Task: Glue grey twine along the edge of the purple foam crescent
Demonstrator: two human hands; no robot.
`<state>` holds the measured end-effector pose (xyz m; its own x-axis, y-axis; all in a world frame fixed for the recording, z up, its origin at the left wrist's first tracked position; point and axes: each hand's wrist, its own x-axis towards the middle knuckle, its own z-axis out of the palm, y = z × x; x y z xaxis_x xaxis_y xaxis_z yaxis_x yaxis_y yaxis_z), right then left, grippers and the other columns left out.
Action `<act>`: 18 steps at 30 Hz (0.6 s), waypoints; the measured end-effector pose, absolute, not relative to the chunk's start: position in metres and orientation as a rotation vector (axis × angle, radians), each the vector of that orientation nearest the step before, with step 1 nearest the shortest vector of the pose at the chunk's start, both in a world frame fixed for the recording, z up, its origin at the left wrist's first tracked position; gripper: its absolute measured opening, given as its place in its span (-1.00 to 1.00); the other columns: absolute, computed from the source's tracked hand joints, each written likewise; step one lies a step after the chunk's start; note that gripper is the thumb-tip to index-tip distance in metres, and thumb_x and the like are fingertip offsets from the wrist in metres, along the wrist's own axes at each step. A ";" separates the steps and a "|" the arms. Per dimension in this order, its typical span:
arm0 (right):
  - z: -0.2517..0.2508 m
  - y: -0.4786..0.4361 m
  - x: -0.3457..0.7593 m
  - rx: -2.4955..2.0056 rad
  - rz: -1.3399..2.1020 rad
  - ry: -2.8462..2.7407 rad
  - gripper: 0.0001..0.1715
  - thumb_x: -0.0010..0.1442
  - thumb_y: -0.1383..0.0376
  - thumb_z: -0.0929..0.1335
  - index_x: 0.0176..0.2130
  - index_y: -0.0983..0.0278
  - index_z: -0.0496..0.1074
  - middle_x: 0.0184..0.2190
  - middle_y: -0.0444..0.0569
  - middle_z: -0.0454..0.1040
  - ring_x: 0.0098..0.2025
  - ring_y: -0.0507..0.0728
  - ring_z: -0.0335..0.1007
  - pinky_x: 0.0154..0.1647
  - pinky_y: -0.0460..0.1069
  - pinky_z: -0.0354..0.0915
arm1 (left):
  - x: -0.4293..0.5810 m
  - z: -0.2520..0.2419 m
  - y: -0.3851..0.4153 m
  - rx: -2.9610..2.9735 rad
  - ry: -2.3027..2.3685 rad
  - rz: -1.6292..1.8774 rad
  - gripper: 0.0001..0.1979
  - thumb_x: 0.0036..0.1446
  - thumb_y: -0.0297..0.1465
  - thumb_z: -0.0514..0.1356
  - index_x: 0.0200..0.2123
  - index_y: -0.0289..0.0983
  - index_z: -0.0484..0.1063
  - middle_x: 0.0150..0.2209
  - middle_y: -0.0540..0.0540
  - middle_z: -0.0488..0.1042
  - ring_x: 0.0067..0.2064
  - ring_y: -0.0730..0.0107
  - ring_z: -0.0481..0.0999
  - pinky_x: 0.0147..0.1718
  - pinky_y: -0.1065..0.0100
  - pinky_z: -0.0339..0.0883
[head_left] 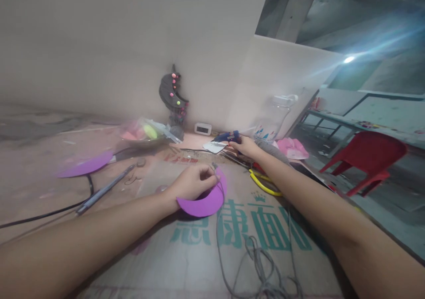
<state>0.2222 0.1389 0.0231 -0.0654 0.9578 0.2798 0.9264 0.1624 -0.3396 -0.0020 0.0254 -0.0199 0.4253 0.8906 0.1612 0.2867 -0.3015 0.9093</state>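
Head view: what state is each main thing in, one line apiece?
Purple crescent: held in the left hand
Gray cord: part across the purple crescent, remainder loosely tangled
Glue gun: gripped by the right hand, pointing left
Dark crescent: upright, decorated
Small clock: upright, display unreadable
Clear bottle: upright, capped
Red chair: standing upright
Light: lit

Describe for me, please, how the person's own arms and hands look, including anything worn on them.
The left arm and right arm are bare as far as the picture shows, with no sleeve, watch or bracelet visible. The left hand and right hand are ungloved. No markings stand out; the blur leaves small details, such as a thin ring, uncertain.
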 end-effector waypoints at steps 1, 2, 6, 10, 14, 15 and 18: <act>0.026 0.133 0.225 -1.789 0.067 -2.026 -0.61 0.12 0.18 0.38 -0.12 0.41 0.44 -0.18 0.22 0.54 -0.13 0.25 0.46 -0.12 0.01 0.27 | -0.002 -0.021 0.026 1.807 1.012 0.872 -0.75 0.08 -0.20 0.15 -0.48 -0.28 0.37 -0.58 0.05 0.35 -0.55 0.50 0.29 -0.57 0.47 0.12; 0.030 0.125 0.227 -1.791 0.036 -2.037 -0.57 0.09 0.20 0.40 -0.09 0.42 0.43 -0.13 0.27 0.52 -0.08 0.29 0.43 -0.08 0.04 0.25 | -0.002 -0.021 0.026 1.802 1.013 0.869 -0.75 0.08 -0.20 0.15 -0.47 -0.28 0.37 -0.57 0.05 0.35 -0.54 0.49 0.29 -0.56 0.47 0.13; 0.042 0.079 0.224 -1.586 -0.095 -2.138 -0.57 0.15 0.23 0.35 -0.01 0.37 0.39 -0.02 0.27 0.45 0.06 0.30 0.32 0.08 0.11 0.14 | -0.003 -0.018 0.026 1.814 1.028 0.857 -0.75 0.07 -0.21 0.15 -0.47 -0.28 0.37 -0.56 0.04 0.36 -0.52 0.49 0.31 -0.56 0.47 0.13; 0.036 0.029 0.205 -1.309 0.438 -2.067 -0.60 0.20 0.13 0.30 -0.04 0.29 0.35 -0.08 0.09 0.47 -0.11 0.13 0.41 -0.10 0.03 0.31 | -0.003 -0.013 0.024 1.850 1.042 0.881 -0.76 0.06 -0.22 0.15 -0.47 -0.30 0.38 -0.55 0.02 0.37 -0.51 0.48 0.31 -0.55 0.47 0.14; 0.017 0.001 0.188 -1.319 0.990 -1.981 -0.30 0.04 0.09 0.42 0.08 0.25 0.17 -0.09 0.05 0.41 -0.43 -0.03 0.35 -0.48 -0.09 0.29 | -0.004 -0.012 0.022 1.860 1.040 0.918 -0.75 0.07 -0.23 0.14 -0.46 -0.31 0.38 -0.54 0.03 0.38 -0.51 0.49 0.31 -0.53 0.48 0.15; 0.014 -0.002 0.185 -1.305 1.082 -1.925 -0.27 0.01 0.12 0.45 0.09 0.24 0.15 -0.09 0.03 0.41 -0.48 -0.07 0.32 -0.54 -0.12 0.25 | -0.004 -0.012 0.021 1.860 1.037 0.938 -0.75 0.09 -0.22 0.14 -0.45 -0.30 0.38 -0.56 0.04 0.37 -0.53 0.50 0.31 -0.53 0.48 0.15; 0.011 -0.006 0.180 -1.226 1.374 -1.740 -0.22 -0.01 0.24 0.46 0.12 0.19 0.10 -0.16 -0.06 0.44 -0.64 -0.16 0.18 -0.72 -0.19 0.09 | -0.006 -0.011 0.019 1.864 1.037 0.993 -0.77 0.12 -0.23 0.12 -0.42 -0.28 0.37 -0.60 0.08 0.34 -0.57 0.52 0.28 -0.54 0.48 0.15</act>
<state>0.1804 -0.0058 0.0106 -0.3943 0.9150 -0.0854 0.2948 0.0380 -0.9548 -0.0058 0.0185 -0.0106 0.3650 0.8948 0.2572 0.2959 -0.3735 0.8792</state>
